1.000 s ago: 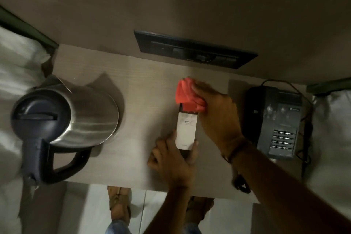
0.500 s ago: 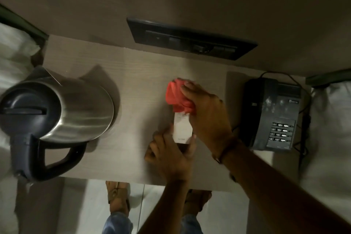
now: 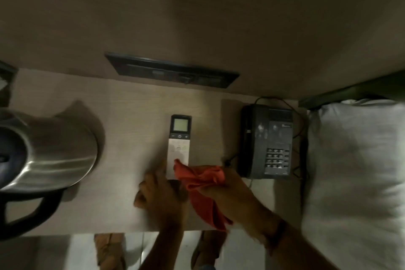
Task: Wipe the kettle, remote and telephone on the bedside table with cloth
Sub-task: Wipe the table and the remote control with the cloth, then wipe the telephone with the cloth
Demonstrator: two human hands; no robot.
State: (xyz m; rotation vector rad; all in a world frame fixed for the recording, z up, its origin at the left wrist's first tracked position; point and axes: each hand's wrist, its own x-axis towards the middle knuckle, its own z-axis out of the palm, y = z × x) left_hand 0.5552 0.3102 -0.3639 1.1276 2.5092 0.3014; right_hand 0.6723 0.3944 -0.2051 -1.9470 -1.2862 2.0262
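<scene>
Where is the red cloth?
The red cloth is in the right hand, at the near end of the remote, between kettle and telephone.

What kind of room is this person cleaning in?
Probably a hotel bedroom: a corded telephone, a steel kettle and a remote share a small bedside table, with a white pillow alongside.
</scene>
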